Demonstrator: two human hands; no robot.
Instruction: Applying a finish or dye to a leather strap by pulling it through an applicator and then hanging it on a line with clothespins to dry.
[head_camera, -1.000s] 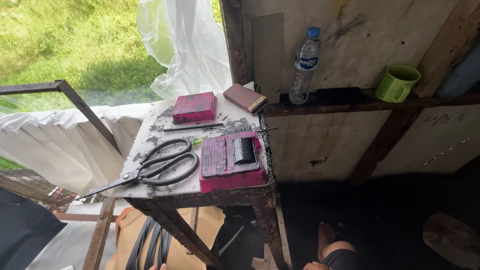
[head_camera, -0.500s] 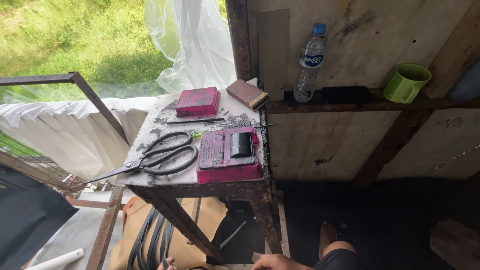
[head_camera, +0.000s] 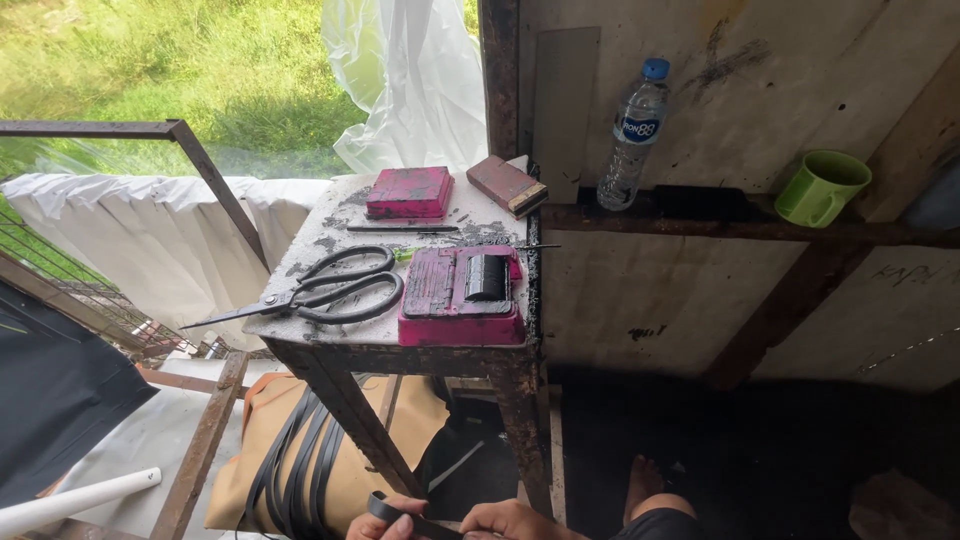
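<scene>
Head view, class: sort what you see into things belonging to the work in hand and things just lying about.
In the work:
left hand
right hand
black rubber strip
bundle of black strips

Lying about:
large scissors
pink blocks
water bottle
green mug

Lighting: strong daylight entered from upper left; grass (head_camera: 130, 60) slightly overexposed; floor beneath table (head_camera: 300, 345) lay in deep shadow; focus sharp.

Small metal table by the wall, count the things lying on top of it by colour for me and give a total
Pink or red: 3, a flat block, a brick-shaped block, a big block with a black piece on it
Black: 1, scissors
Dark thin rod: 1
Total: 5
</scene>
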